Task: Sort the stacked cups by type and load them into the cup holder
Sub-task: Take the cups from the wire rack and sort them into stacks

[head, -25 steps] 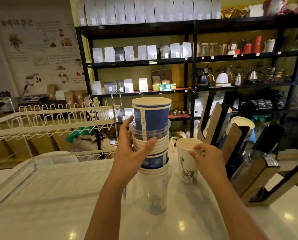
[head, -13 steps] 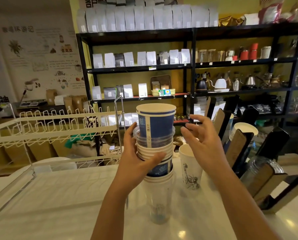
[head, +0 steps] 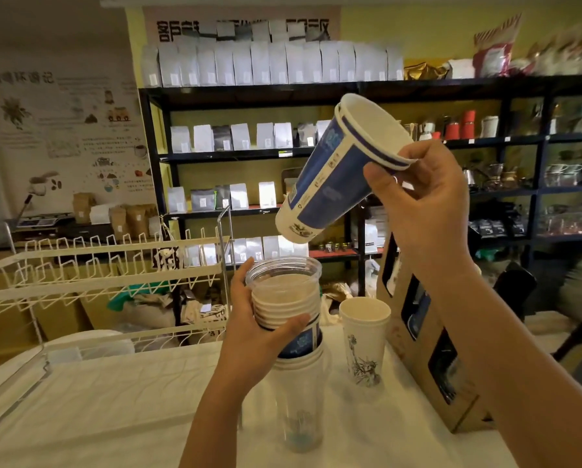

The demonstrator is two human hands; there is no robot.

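A white counter [head: 114, 410] was seen carrying the things. On it a cup stack [head: 298, 393] was stood upright, its bottom cup clear. Just right of it a white printed cup [head: 364, 342] was stood apart. A cardboard holder [head: 428, 352] was set at the right edge, and a white wire rack [head: 90, 282] at the back left.

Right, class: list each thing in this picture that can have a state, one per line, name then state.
Right hand: raised, gripping the blue cup by its rim.
Blue cup: lifted clear of the stack, tilted, mouth up and right.
Left hand: wrapped round the stack.
Stack: upright on the counter, clear cup on top.
White cup: upright, standing alone, apparently empty.
Cup holder: partly loaded.
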